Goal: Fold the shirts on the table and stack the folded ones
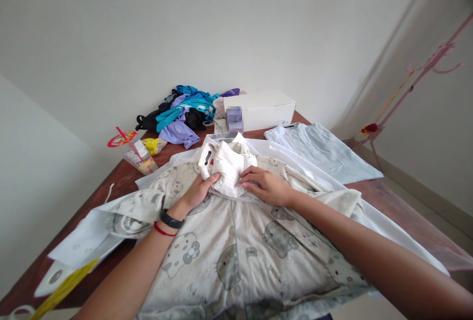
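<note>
A big brown table [402, 211] lies under both hands. Spread over it, right under the arms, is a wide cloth with cartoon cats [236, 251], and it runs away from the person, toward the wall. On top of that cloth, between the two hands, sits a small folded white ribbed top [229, 170]. Its long side runs from left to right. The left hand [201, 189] grips its left bottom edge, with the thumb on top. The right hand [264, 185] lies flat with its fingers touching the right bottom edge. The hands are close, with only the top between them, and both are just as near to it.

Past the right hand lies a flat pale shirt [321, 150]. Behind the top stands a white box [258, 109]. Past the left hand are a heap of colourful clothes [181, 113] and a plastic cup [138, 155] with a red straw. Nothing blocks the hands.
</note>
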Demonstrator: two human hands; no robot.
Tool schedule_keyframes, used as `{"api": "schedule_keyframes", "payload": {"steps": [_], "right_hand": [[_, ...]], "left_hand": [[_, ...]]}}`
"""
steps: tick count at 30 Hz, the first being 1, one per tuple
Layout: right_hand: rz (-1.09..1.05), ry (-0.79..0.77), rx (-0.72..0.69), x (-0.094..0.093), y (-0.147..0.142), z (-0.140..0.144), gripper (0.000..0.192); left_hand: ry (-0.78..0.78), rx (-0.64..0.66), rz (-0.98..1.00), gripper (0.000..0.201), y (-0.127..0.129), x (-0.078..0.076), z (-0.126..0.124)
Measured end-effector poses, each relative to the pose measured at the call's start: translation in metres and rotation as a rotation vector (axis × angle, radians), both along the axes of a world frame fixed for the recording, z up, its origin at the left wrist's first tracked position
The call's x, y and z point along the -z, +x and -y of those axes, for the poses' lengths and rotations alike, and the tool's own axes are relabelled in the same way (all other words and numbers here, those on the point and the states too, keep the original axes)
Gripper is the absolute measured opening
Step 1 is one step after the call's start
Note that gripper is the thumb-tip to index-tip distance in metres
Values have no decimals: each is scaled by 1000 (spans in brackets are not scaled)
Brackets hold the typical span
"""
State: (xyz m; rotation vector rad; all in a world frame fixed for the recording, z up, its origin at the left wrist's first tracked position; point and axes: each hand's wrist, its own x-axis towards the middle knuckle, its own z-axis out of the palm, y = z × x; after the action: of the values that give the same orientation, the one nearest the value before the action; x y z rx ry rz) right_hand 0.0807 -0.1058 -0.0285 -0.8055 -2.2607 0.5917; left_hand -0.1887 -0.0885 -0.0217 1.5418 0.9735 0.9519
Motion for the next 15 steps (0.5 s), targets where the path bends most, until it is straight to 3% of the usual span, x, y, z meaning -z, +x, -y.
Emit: {"api": "schedule_keyframes", "payload": {"steps": [3,9,12,15], "right_hand": [[-23,42,48,1,1,0,29],[-214,84,411,4,7,-5,47],[-352,-72,360,1,10,-7,52],[-509,-360,274,-5,9,-5,49]], "left_hand": [[14,-25,10,66,0,-1,1],[-44,-25,99,68,0,-4,7],[-95,-32,245,67,2,-11,14],[-246,-14,354,68,5,-18,20]]}}
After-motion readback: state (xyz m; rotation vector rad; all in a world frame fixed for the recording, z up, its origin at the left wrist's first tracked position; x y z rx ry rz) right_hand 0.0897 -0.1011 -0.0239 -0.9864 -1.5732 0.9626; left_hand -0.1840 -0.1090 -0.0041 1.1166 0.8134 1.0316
